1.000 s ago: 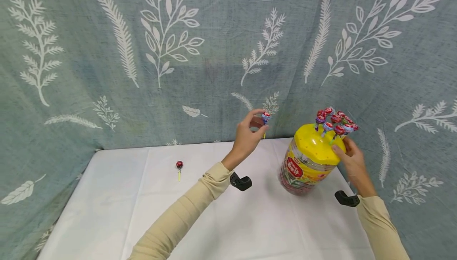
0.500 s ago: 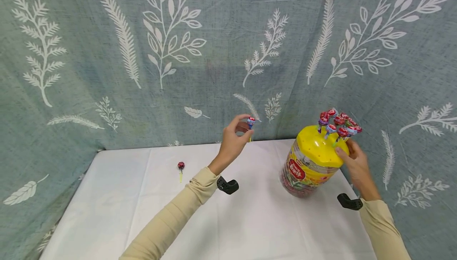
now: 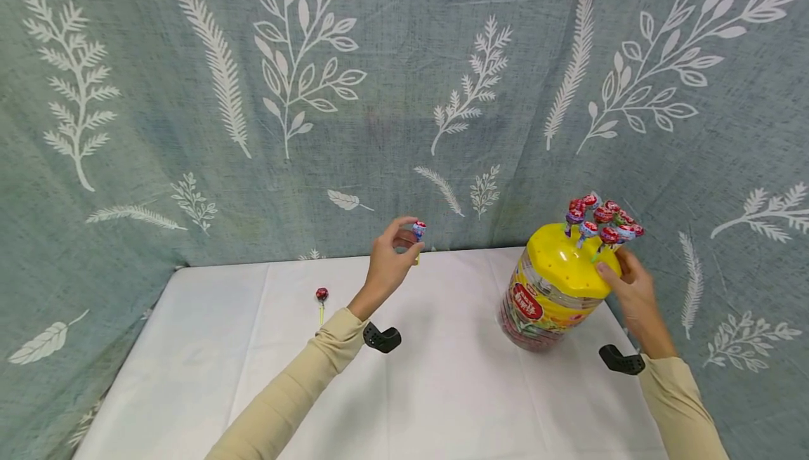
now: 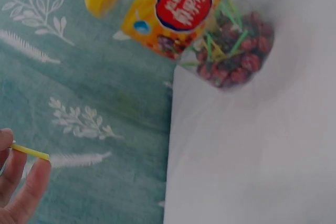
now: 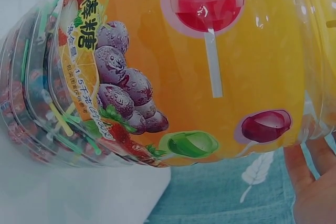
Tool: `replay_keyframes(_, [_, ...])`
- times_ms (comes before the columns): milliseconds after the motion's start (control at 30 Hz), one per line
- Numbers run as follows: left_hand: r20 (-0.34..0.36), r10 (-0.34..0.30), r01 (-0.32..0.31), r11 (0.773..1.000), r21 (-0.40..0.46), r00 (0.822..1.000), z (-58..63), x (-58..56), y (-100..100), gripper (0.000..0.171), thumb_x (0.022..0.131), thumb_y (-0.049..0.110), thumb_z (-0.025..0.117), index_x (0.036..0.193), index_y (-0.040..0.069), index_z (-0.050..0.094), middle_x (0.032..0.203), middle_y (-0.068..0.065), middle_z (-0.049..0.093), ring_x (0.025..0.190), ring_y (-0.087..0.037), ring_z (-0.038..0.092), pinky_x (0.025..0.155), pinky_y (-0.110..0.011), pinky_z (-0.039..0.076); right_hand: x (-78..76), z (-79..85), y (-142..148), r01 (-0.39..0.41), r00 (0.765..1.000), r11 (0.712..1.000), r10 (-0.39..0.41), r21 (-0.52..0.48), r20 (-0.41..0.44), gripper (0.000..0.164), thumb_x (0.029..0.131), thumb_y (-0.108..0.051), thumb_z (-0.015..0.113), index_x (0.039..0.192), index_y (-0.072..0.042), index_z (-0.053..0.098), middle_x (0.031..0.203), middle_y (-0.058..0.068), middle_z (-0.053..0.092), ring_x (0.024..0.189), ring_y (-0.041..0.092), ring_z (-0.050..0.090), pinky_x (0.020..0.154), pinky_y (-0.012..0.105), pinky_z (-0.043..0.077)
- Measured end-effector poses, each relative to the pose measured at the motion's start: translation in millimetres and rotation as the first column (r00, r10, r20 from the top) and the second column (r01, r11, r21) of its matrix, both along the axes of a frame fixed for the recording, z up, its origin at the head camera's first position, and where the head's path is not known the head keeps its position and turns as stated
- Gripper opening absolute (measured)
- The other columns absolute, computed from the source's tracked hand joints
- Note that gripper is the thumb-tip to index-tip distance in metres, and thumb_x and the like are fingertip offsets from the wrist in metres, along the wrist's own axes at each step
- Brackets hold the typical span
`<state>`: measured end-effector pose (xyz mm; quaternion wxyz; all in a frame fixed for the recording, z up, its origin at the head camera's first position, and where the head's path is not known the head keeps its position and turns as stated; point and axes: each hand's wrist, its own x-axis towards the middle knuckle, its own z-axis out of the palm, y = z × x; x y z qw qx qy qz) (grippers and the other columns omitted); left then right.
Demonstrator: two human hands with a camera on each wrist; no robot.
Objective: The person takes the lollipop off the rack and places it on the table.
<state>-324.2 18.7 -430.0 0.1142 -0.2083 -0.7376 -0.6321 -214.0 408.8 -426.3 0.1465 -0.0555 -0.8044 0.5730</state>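
Note:
My left hand [image 3: 388, 263] pinches a lollipop [image 3: 419, 229] with a blue and red wrapper, held up over the back of the table; its yellow stick [image 4: 31, 151] shows between the fingers in the left wrist view. At the right, my right hand [image 3: 635, 295] grips the yellow lid [image 3: 556, 260] of a large clear jar [image 3: 527, 309]. Several wrapped lollipops [image 3: 603, 215] stand upright in the lid's holes. Through the jar's lower wall, more lollipops [image 4: 239, 51] show inside. The right wrist view shows the jar's printed label [image 5: 210, 108] up close, the fingers at its edge.
A single lollipop [image 3: 321, 296] with a dark red wrapper lies on the white-covered table [image 3: 189, 347], left of my left hand. Behind the table hangs a grey-green curtain [image 3: 379, 130] with white leaf prints. Black wrist cameras [image 3: 382, 338] sit at both wrists.
My left hand has moved left and slightly down, away from the jar, carrying the lollipop. My right hand stays on the lid, and the jar stands about where it was.

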Motion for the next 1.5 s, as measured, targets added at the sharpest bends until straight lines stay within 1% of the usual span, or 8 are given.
replay_keyframes(233, [0.046, 0.033, -0.032, 0.999, -0.016, 0.998, -15.0, -4.0, -16, 0.044, 0.085, -0.001, 0.067, 0.124, 0.015, 0.057, 0.090, -0.010, 0.060, 0.080, -0.023, 0.064, 0.056, -0.029, 0.056, -0.2, -0.3, -1, 0.002, 1.000, 1.000, -0.002, 0.009, -0.012, 0.067, 0.096, -0.027, 0.055, 0.150, -0.007, 0.021, 0.147, 0.015, 0.032, 0.113, 0.002, 0.042, 0.088, 0.006, 0.039])
replay_keyframes(500, [0.077, 0.081, -0.078, 0.996, -0.046, 0.994, -34.6, -7.8, -36, 0.043, 0.084, -0.001, 0.068, 0.123, 0.015, 0.058, 0.089, -0.011, 0.062, 0.078, -0.024, 0.065, 0.055, -0.030, 0.056, -0.3, -1.3, 0, -0.007, 1.000, 0.999, 0.006, -0.036, -0.011, 0.067, 0.097, -0.023, 0.054, 0.151, -0.007, 0.018, 0.150, 0.016, 0.027, 0.115, 0.003, 0.040, 0.091, 0.008, 0.038])
replay_keyframes(800, [0.135, 0.154, -0.144, 0.986, -0.081, 0.979, -56.2, -12.3, -57, 0.042, 0.082, -0.003, 0.069, 0.120, 0.014, 0.060, 0.087, -0.013, 0.062, 0.075, -0.024, 0.065, 0.052, -0.030, 0.055, -1.7, -2.9, 0, 0.004, 1.000, 0.998, -0.004, -0.057, -0.011, 0.065, 0.097, -0.022, 0.055, 0.150, -0.005, 0.021, 0.144, 0.011, 0.034, 0.112, 0.003, 0.042, 0.088, 0.007, 0.039])
replay_keyframes(900, [0.167, 0.181, -0.167, 0.981, -0.097, 0.969, -63.9, -14.3, -63, 0.042, 0.082, -0.004, 0.069, 0.120, 0.011, 0.060, 0.088, -0.015, 0.063, 0.075, -0.025, 0.065, 0.050, -0.030, 0.055, -1.4, -2.5, 0, -0.002, 1.000, 0.999, 0.001, -0.054, -0.020, 0.065, 0.097, -0.022, 0.055, 0.150, -0.005, 0.021, 0.144, 0.011, 0.034, 0.112, 0.003, 0.042, 0.088, 0.007, 0.039])
replay_keyframes(1033, [0.217, 0.225, -0.200, 0.971, -0.131, 0.950, -73.0, -16.6, -71, 0.043, 0.081, -0.004, 0.069, 0.120, 0.010, 0.060, 0.088, -0.016, 0.063, 0.074, -0.026, 0.066, 0.049, -0.031, 0.055, -1.4, -1.8, 0, -0.004, 1.000, 0.999, 0.003, -0.054, -0.019, 0.066, 0.097, -0.021, 0.055, 0.150, -0.005, 0.020, 0.145, 0.013, 0.032, 0.113, 0.004, 0.042, 0.088, 0.007, 0.039])
replay_keyframes(1133, [0.237, 0.250, -0.217, 0.964, -0.157, 0.939, -79.5, -18.2, -77, 0.043, 0.081, -0.004, 0.069, 0.121, 0.009, 0.059, 0.088, -0.017, 0.063, 0.073, -0.027, 0.066, 0.048, -0.031, 0.054, -1.7, -1.6, 0, 0.000, 1.000, 0.999, 0.000, -0.048, -0.012, 0.066, 0.097, -0.022, 0.055, 0.150, -0.006, 0.019, 0.147, 0.015, 0.030, 0.113, 0.004, 0.041, 0.089, 0.007, 0.039])
replay_keyframes(1300, [0.248, 0.293, -0.244, 0.947, -0.209, 0.923, -89.6, -19.8, -86, 0.044, 0.081, -0.003, 0.069, 0.122, 0.007, 0.059, 0.088, -0.017, 0.063, 0.071, -0.025, 0.066, 0.047, -0.030, 0.054, -3.1, -2.7, 1, -0.012, 1.000, 0.999, 0.011, -0.053, -0.023, 0.067, 0.097, -0.021, 0.054, 0.150, -0.004, 0.017, 0.149, 0.018, 0.026, 0.116, 0.005, 0.040, 0.090, 0.008, 0.039])
replay_keyframes(1500, [0.257, 0.348, -0.283, 0.924, -0.259, 0.901, -101.2, -19.7, -94, 0.043, 0.080, -0.002, 0.069, 0.120, 0.009, 0.060, 0.088, -0.016, 0.064, 0.066, -0.025, 0.066, 0.045, -0.030, 0.053, -2.9, -4.3, 1, -0.026, 0.999, 0.997, 0.022, -0.077, -0.045, 0.068, 0.097, -0.020, 0.055, 0.150, -0.003, 0.016, 0.149, 0.018, 0.026, 0.117, 0.006, 0.040, 0.089, 0.008, 0.039])
